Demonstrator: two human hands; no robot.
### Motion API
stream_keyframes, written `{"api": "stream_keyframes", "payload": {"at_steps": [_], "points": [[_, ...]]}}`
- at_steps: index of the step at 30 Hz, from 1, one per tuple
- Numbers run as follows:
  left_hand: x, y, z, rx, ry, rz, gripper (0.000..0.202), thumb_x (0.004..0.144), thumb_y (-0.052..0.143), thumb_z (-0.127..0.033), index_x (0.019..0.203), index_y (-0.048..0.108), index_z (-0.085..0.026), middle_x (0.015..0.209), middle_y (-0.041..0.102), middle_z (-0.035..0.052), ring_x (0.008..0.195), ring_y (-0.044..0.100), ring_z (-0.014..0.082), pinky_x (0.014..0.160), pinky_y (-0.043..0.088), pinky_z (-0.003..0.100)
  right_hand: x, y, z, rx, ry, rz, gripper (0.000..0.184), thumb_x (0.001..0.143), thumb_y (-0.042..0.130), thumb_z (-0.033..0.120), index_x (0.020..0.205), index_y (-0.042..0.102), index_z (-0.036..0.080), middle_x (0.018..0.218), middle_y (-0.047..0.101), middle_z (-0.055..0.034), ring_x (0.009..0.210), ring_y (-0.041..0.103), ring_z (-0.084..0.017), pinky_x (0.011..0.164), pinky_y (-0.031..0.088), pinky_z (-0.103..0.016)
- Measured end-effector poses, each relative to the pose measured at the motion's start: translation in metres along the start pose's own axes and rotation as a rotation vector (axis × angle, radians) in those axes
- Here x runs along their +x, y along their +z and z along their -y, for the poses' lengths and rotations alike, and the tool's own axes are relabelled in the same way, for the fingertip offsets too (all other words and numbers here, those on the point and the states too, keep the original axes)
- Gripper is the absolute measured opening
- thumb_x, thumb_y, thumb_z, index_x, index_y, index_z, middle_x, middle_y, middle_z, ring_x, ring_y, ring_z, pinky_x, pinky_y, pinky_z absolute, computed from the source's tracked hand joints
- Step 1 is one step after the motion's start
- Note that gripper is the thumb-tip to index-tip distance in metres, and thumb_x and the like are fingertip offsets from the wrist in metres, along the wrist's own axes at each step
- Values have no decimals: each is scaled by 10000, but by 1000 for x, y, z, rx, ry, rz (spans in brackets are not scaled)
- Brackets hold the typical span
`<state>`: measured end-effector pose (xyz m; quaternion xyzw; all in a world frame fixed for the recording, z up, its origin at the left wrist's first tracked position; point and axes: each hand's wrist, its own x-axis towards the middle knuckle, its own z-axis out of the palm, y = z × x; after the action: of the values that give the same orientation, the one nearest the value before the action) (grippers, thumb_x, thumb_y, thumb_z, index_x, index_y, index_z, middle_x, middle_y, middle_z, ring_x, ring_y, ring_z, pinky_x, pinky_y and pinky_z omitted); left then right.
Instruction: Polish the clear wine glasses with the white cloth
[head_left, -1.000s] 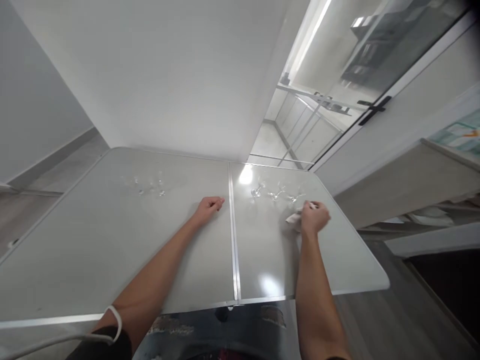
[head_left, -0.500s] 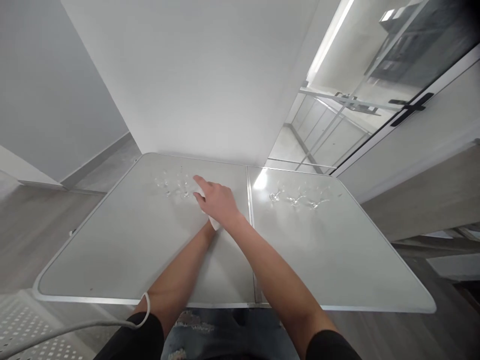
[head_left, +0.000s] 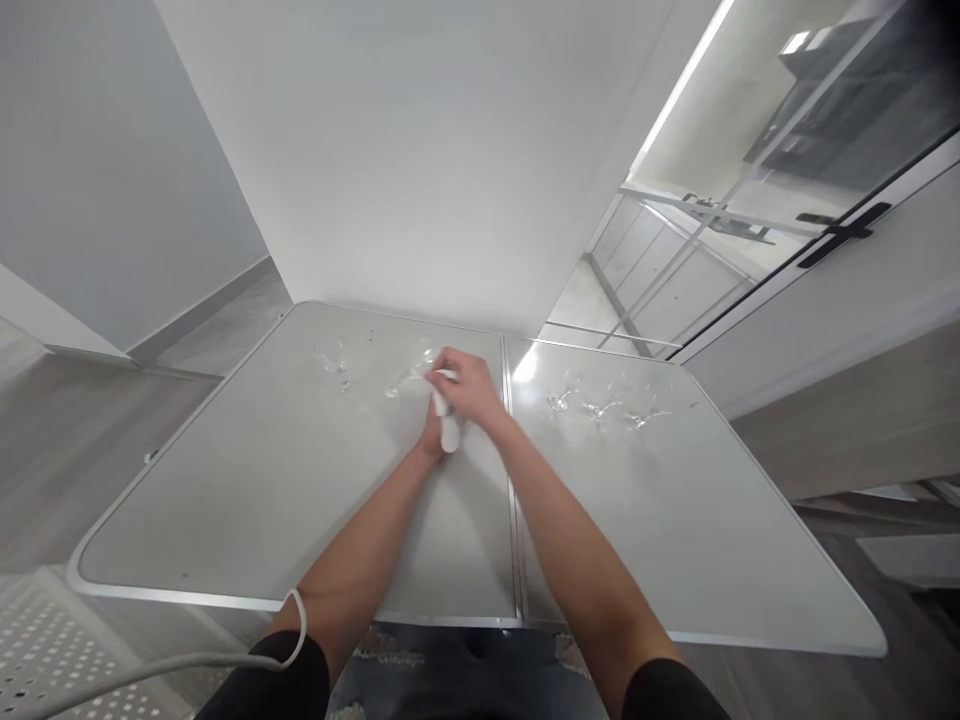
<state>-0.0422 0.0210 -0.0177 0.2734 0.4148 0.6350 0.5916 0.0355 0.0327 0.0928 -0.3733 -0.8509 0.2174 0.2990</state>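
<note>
1. The right hand (head_left: 466, 385) has its grip closed round a white cloth (head_left: 448, 432), which hangs out below the fist.
2. The left hand (head_left: 430, 438) is mostly hidden under the right hand and the cloth, so I cannot tell whether its grip is closed or apart.
3. A clear glass (head_left: 401, 383) slants out from between the hands at the far middle of the bench (head_left: 262, 520), left of the seam (head_left: 513, 520). Its foot points left, low over the top or just touching it, and its bowl is hidden by the hands.
4. Another glass (head_left: 335, 362) stands near it to the left. Three glasses (head_left: 600, 408) lie in a row on the right panel, well apart from the hands.
5. Risk: the glass is thin and hard to see against the pale top. Pressing or twisting the cloth too hard could snap the stem, and a loose hold could drop the glass on the bench.
6. A wide elbow swing could knock the glass to the left.
7. No brand, label or writing can be read.
</note>
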Motion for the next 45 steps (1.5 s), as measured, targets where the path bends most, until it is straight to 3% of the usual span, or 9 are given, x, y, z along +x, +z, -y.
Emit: {"api": "stream_keyframes", "payload": {"at_steps": [2,6,9,16,20,25,29,38,45], "points": [[-2,-1,-3,-10,-75,109,525,807,643,-676,799,638,-151,640,610,32,594,593,164,562,482,282,-27,-38,-21,295,39,56,237,953,577,431,860,562,213,807,679,-3,727,638,-159,655,462,-252],[-8,-4,-11,-19,-349,650,890,681,512,-936,947,643,-97,726,691,130,599,683,233,601,554,347,-73,-82,-58,674,223,198,274,873,681,472,836,594,215,680,636,9,603,559,-155,582,401,-266],[-15,-4,-13,90,-380,862,764,703,752,-722,1152,597,-123,751,704,96,622,706,222,641,570,329,-91,-78,-73,663,279,174,268,830,735,459,817,634,210,743,668,-8,690,587,-169,665,431,-283],[-17,1,-7,102,-165,508,418,784,803,-331,1109,584,-188,509,449,-122,332,240,-5,413,326,155,-106,-51,-91,1169,429,-211,471,813,711,417,1252,598,288,970,663,-6,791,596,-171,671,462,-271],[-17,1,-3,182,-101,426,482,709,849,-370,1075,591,-191,445,353,-144,341,230,9,410,301,159,-108,-38,-91,1228,478,-305,369,714,758,267,1071,672,241,989,690,-17,895,611,-196,753,479,-284],[-18,-2,-2,176,-67,496,677,681,778,-692,1093,580,-192,494,391,-117,359,221,12,384,182,162,-105,-27,-90,1195,628,-383,269,753,739,383,948,712,200,935,705,-28,910,610,-199,773,468,-287],[-16,-3,1,215,-35,470,699,625,883,-548,1135,547,-209,549,472,-109,370,301,16,404,275,163,-105,-32,-99,1209,759,-444,284,713,740,360,944,701,199,946,715,-32,909,627,-205,757,477,-292],[-19,1,-6,191,69,297,466,713,860,-353,1036,550,-223,492,433,-126,322,260,7,359,216,144,-111,-45,-98,1365,781,-57,550,783,663,626,1126,662,196,1058,729,-107,987,682,-303,788,558,-392],[-17,2,-7,95,68,194,507,725,850,-461,1073,571,-220,514,464,-112,316,249,8,327,137,174,-115,-23,-99,1038,707,-122,1220,516,900,173,1559,285,326,1232,667,-57,1078,638,-224,907,537,-340]]}}
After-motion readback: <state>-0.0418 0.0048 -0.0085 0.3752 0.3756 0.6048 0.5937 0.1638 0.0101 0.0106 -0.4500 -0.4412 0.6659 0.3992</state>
